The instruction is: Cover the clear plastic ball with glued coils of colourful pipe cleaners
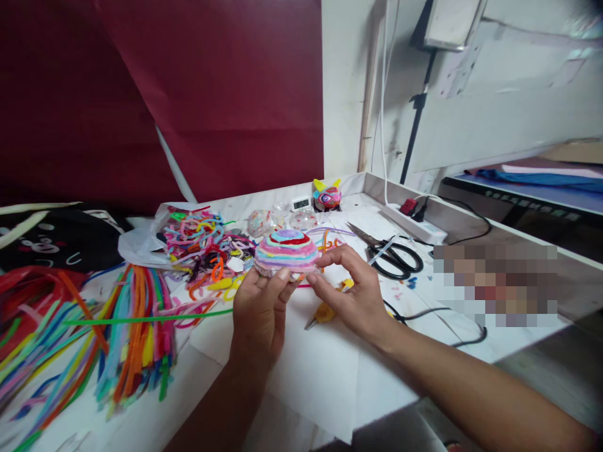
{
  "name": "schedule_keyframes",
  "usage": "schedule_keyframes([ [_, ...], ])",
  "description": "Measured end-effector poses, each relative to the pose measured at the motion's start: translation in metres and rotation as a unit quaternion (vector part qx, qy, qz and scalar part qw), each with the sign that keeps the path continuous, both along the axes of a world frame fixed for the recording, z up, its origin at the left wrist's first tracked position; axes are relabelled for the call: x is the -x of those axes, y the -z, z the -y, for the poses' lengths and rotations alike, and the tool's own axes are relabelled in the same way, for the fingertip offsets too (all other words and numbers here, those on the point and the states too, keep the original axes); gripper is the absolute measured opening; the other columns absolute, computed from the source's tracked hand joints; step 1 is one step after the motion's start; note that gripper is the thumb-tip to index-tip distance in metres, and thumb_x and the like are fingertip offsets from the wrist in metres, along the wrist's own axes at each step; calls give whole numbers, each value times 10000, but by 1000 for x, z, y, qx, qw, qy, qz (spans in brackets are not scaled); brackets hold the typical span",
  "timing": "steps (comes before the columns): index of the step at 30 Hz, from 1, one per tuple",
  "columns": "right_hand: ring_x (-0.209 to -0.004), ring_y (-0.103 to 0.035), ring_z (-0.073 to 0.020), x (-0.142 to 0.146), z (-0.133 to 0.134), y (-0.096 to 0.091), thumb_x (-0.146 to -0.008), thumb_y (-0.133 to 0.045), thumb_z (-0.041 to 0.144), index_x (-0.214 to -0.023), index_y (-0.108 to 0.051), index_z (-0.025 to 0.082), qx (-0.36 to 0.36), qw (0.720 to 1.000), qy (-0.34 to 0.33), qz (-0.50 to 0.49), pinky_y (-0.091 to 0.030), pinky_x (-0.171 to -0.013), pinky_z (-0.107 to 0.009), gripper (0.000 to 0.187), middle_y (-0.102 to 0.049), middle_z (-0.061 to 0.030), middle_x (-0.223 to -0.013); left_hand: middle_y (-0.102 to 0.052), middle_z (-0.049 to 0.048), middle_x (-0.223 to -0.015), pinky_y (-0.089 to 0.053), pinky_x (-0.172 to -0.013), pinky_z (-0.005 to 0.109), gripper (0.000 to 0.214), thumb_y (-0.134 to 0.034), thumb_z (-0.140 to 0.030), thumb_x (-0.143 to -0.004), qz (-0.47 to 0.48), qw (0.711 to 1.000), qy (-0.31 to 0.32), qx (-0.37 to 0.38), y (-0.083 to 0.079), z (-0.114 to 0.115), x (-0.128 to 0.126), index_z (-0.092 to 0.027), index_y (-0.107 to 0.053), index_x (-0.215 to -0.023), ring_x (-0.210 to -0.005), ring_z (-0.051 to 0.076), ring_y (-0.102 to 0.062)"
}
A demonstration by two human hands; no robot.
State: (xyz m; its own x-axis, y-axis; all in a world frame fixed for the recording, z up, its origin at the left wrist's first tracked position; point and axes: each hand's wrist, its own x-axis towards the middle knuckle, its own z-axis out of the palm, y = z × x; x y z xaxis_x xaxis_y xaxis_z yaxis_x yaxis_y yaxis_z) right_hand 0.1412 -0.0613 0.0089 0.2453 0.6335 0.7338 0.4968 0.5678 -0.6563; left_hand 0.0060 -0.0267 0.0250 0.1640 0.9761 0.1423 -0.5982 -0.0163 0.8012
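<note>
A dome covered in rings of striped pipe cleaners [287, 251], in pink, blue, red and yellow, is held up over the table. My left hand [261, 307] grips its lower left side, with the thumb in front. At the right edge of the dome, my right hand [351, 289] closes thumb and index finger on the rim. A yellow glue gun [324, 314] lies beneath my right hand, partly hidden by it. One green pipe cleaner [151, 319] runs up to my left wrist; whether it touches the hand I cannot tell.
Bundled pipe cleaners [136, 333] lie left, with a loose heap [198, 232] behind. Black-handled scissors [396, 257] and a power strip [414, 223] sit right. Clear balls [266, 221], a small digital clock [300, 203] and a colourful ball with yellow ears [328, 196] stand behind.
</note>
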Motion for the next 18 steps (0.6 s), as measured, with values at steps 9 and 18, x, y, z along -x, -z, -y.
schedule_keyframes([
  [9,-785,-580,-179,0,0,1,-847,-682,219,-850,-634,195,-5,1000,2,19,-451,-760,-360,54,-636,-26,-799,-737,34,-893,-580,-689,180,318,-773,-126,-715,-1,1000,1,3,-1,0,0,-144,-680,-1018,-760,113,-689],
  [18,-833,-603,-189,-1,2,0,-872,-652,212,-896,-647,189,-37,997,10,63,-448,-780,-374,34,-666,-41,-833,-711,1,-773,-585,-684,168,141,-778,-100,-692,22,999,1,23,2,-5,1,-137,-678,-784,-747,105,-689],
])
